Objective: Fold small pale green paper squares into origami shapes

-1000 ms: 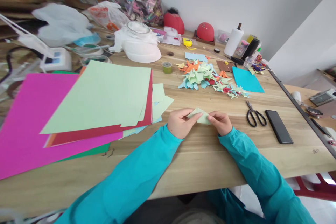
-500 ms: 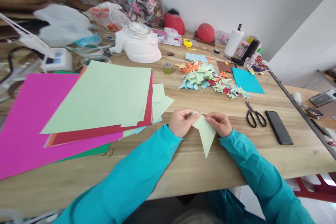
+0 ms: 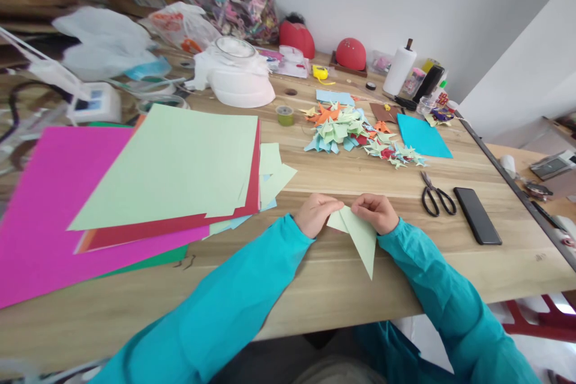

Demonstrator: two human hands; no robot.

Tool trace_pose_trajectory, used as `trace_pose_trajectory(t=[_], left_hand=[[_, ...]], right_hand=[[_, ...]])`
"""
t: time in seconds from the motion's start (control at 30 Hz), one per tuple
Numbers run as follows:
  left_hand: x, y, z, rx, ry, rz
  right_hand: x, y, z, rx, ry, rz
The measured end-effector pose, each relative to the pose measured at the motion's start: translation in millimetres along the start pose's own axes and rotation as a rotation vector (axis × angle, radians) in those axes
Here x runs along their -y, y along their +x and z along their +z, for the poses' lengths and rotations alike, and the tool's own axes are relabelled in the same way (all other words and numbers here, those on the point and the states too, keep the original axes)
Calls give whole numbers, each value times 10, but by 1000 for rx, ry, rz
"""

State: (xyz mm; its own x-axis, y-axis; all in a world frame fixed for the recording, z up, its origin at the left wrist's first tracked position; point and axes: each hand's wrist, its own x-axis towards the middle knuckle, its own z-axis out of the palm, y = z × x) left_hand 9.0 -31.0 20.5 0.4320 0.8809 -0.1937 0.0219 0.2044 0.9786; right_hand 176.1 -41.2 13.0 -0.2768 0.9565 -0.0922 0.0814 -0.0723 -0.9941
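Observation:
Between my hands is a pale green folded paper (image 3: 361, 239), with one long point hanging toward the table's front edge and a smaller flap at its left. My left hand (image 3: 316, 214) pinches its upper left corner, thumb on top. With thumb and fingertips together, my right hand (image 3: 375, 212) grips the upper right edge. The fingertips hide the paper's top edge in part. Beyond the hands lies a pile of folded paper pieces (image 3: 342, 129) in green, orange, blue and red. Black-handled scissors (image 3: 436, 197) rest to the right of my right hand.
Large coloured sheets (image 3: 180, 168) are stacked at the left, with smaller green pieces (image 3: 276, 183) beside them. A black phone (image 3: 477, 216) lies right of the scissors. Farther back are a tape roll (image 3: 285, 115), a turquoise sheet (image 3: 424, 137) and a yellow tape measure (image 3: 320, 73).
The folded paper has turned, its long point swinging right and its left flap showing more. My left hand has shifted slightly right and flattened along the top edge.

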Motion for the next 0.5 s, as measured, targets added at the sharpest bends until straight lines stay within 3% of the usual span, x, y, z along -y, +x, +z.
trace_pose_trajectory(t=[0.07, 0.17, 0.27, 0.5], left_hand=[[0, -3, 17, 35, -94, -78], [-3, 8, 3, -34, -115, -33], [-9, 30, -42, -100, 51, 102], [49, 74, -90, 13, 383, 222]], right_hand=[[0, -4, -14, 5, 5, 10], [-18, -1, -20, -4, -5, 16], [-40, 7, -15, 15, -16, 18], [-69, 20, -17, 34, -23, 14]])
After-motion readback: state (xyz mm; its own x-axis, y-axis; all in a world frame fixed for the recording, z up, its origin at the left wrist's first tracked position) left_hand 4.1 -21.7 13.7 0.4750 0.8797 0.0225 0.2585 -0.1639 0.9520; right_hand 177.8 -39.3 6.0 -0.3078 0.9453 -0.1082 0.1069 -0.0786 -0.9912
